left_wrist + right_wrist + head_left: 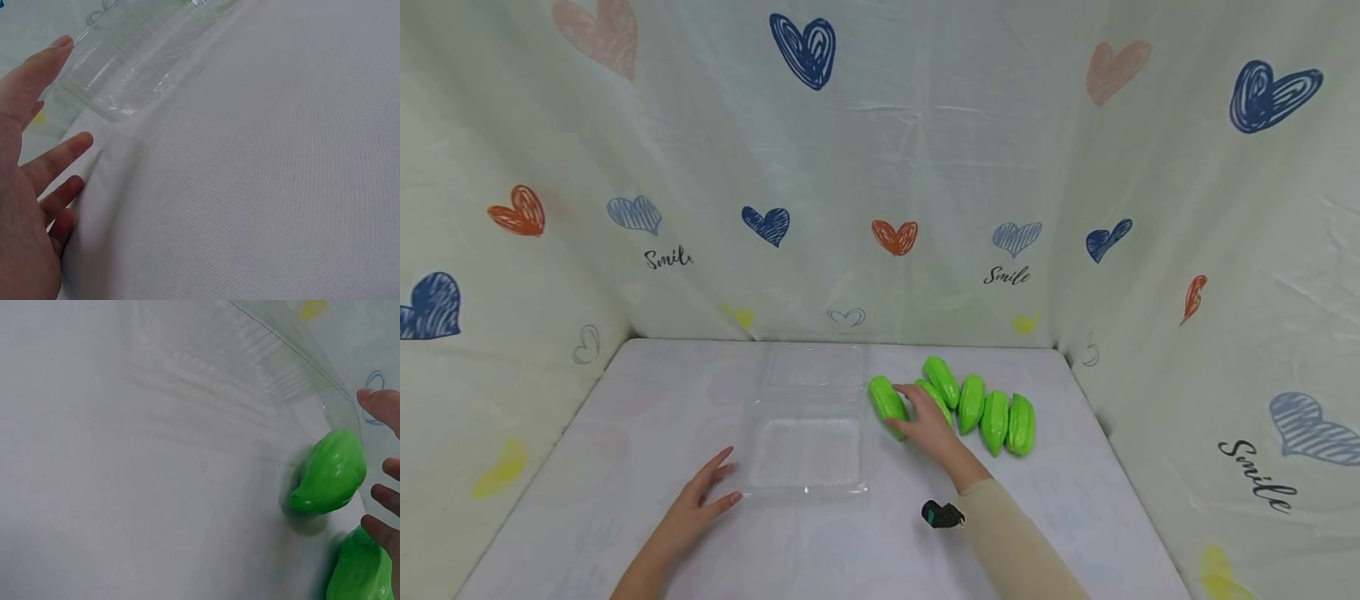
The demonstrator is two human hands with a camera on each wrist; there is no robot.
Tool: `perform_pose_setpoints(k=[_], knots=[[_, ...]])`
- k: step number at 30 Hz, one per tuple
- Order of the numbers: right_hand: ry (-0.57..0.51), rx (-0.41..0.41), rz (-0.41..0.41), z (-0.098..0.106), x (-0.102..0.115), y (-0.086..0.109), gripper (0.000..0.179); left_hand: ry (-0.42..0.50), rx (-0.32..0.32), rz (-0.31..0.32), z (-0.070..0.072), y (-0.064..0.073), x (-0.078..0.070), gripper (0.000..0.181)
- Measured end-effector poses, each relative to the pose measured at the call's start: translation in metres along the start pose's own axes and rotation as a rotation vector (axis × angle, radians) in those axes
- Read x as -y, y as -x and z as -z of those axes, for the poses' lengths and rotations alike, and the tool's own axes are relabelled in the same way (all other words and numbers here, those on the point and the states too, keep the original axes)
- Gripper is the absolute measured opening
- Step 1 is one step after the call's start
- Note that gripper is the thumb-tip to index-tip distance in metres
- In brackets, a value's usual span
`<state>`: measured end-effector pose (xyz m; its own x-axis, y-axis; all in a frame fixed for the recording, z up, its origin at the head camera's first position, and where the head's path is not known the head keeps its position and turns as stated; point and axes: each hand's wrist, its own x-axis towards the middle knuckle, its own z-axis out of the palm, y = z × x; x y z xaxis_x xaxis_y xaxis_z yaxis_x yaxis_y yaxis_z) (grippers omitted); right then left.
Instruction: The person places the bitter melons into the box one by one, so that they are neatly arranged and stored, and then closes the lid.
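In the head view, my right hand reaches over the leftmost bright green, ribbed, vegetable-shaped piece. Its thumb and fingers are spread about that piece, and the right wrist view shows a gap between the fingertips and the green piece. A clear plastic box with its lid folded back lies left of the green pieces. My left hand is at the box's near left corner, fingers spread. In the left wrist view its thumb tip overlaps the rim of the clear box.
Several more green pieces lie in a loose row to the right, one partly hidden by my right hand. A small black object shows beside my right sleeve. White cloth covers the table; heart-printed curtains surround it.
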<state>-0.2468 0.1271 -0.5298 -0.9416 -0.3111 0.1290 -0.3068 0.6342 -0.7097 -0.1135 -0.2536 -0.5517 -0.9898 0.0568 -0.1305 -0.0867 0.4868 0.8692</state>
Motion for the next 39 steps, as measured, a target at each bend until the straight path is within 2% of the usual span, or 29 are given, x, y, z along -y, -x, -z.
perform_pose_setpoints(k=[5, 9, 13, 19, 23, 31, 35, 39], knots=[[-0.015, 0.016, -0.046, -0.003, 0.0, -0.008, 0.06, -0.009, 0.008, 0.05, 0.0, 0.0, -0.002, 0.079], [-0.022, 0.033, -0.063, -0.005, -0.002, -0.014, 0.059, -0.064, 0.005, 0.074, 0.003, 0.0, -0.008, 0.078], [-0.043, 0.055, -0.062, -0.006, -0.001, -0.019, 0.057, -0.081, -0.001, 0.078, 0.007, 0.002, -0.011, 0.076], [-0.086, 0.087, -0.11, -0.006, -0.003, -0.026, 0.053, 0.042, 0.003, 0.087, 0.007, 0.002, -0.011, 0.076], [-0.112, 0.102, -0.15, -0.007, -0.003, -0.028, 0.05, 0.14, 0.033, 0.096, 0.005, 0.002, -0.008, 0.077], [-0.159, 0.102, -0.214, -0.01, -0.002, -0.029, 0.047, 0.269, 0.135, 0.013, 0.004, 0.004, -0.003, 0.076], [-0.164, 0.106, -0.217, -0.01, -0.003, -0.029, 0.047, 0.317, 0.151, -0.019, 0.002, 0.004, 0.0, 0.075], [-0.177, 0.105, -0.23, -0.01, -0.001, -0.028, 0.046, 0.349, 0.146, -0.024, 0.0, 0.005, 0.001, 0.075]])
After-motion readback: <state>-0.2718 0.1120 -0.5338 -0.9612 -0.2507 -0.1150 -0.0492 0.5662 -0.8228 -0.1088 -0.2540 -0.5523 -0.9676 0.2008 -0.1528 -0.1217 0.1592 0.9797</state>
